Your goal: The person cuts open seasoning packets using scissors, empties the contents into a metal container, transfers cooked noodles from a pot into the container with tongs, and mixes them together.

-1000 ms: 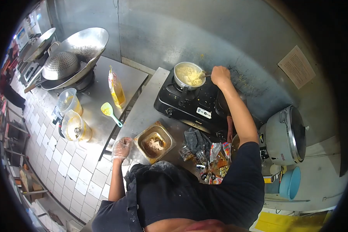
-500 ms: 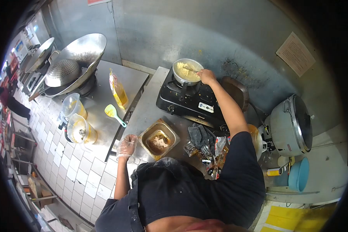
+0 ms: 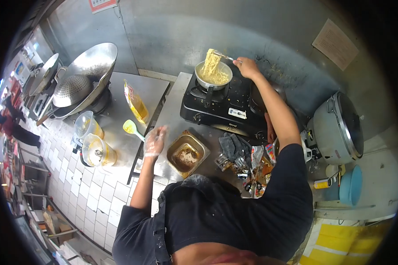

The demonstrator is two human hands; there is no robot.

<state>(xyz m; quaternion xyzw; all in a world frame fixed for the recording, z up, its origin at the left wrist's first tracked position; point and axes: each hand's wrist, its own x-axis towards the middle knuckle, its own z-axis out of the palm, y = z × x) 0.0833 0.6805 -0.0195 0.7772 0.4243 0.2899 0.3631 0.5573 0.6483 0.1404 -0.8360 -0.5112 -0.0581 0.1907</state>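
Yellow noodles (image 3: 212, 66), head view: draped from far end of metal utensil (image 3: 223, 56), lower strands in small pot (image 3: 202, 81) on black stove (image 3: 219, 107). Right hand (image 3: 247, 67): fingers clamped on utensil handle; noodles beyond fingertips, to left, apart from them. Left hand (image 3: 155, 142), in clear glove: raised between pale green spoon (image 3: 133, 129) and metal pan (image 3: 196, 140); finger spacing cannot be told.

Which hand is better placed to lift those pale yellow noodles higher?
Probably the right hand: it grips the thin metal utensil from which the noodles hang into the round silver pot. The plastic-gloved left hand is farther off, near the rectangular steel container.
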